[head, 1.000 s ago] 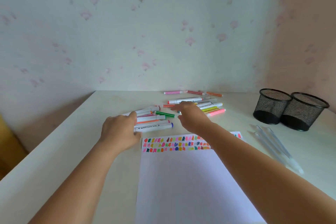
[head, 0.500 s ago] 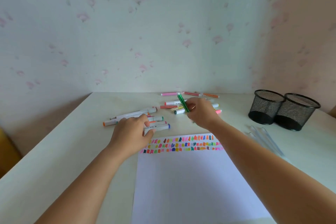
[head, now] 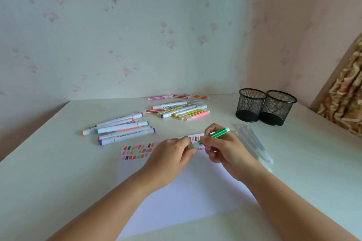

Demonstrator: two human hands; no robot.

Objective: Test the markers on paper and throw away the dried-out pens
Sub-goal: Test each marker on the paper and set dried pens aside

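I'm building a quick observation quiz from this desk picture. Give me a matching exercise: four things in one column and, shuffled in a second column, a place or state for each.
Things
1. green marker
2. mesh cups
3. paper
4. clear pens

Places or states
A. lying flat, right of the paper
B. gripped by the right hand, the left hand pinching its near end
C. standing upright, side by side
D. colour swatches along its far edge

Pairs: 1-B; 2-C; 3-D; 4-A
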